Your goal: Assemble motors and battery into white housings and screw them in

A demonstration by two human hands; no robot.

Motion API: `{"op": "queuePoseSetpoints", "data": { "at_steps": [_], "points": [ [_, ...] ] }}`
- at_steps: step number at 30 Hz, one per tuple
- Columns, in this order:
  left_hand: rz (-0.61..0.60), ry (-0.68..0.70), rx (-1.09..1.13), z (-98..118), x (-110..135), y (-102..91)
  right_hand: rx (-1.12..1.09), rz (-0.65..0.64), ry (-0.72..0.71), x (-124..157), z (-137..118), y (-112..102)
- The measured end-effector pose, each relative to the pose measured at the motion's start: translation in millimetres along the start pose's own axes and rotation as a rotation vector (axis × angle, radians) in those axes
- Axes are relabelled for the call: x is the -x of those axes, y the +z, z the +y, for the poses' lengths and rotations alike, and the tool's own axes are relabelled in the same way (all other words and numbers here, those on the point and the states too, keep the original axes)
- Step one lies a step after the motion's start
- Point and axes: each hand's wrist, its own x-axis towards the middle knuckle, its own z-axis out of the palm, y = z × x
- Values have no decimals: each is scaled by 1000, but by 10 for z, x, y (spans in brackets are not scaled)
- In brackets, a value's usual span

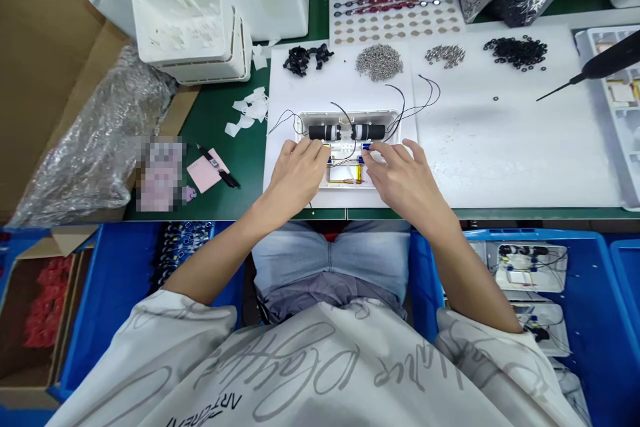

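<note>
White tray (350, 116): under both hands
Left hand (295, 177): fingers together, tips on tray
Right hand (400, 180): fingers spread, tips on blue clip (367, 146)

A green workbench (225, 113) carries white sheets (510, 147) and a pink notepad (207, 170).

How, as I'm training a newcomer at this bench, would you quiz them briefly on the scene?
1. True or false: the left hand and right hand both touch the white plastic housing.
2. What fills the heap of small parts at the far right of the white sheet? A) black rings B) silver screws C) red foam pieces
3. Fill in the colour: the crate beside the right arm is ____.

Key: 1 true; 2 A; 3 blue.
</note>
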Motion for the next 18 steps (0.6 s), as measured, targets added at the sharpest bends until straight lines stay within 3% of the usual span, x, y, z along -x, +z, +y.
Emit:
{"op": "queuePoseSetpoints", "data": {
  "at_steps": [18],
  "points": [
    [-20, 65, 54, -105, -92, 9, -22, 24, 10, 10, 6, 8]
  ]
}}
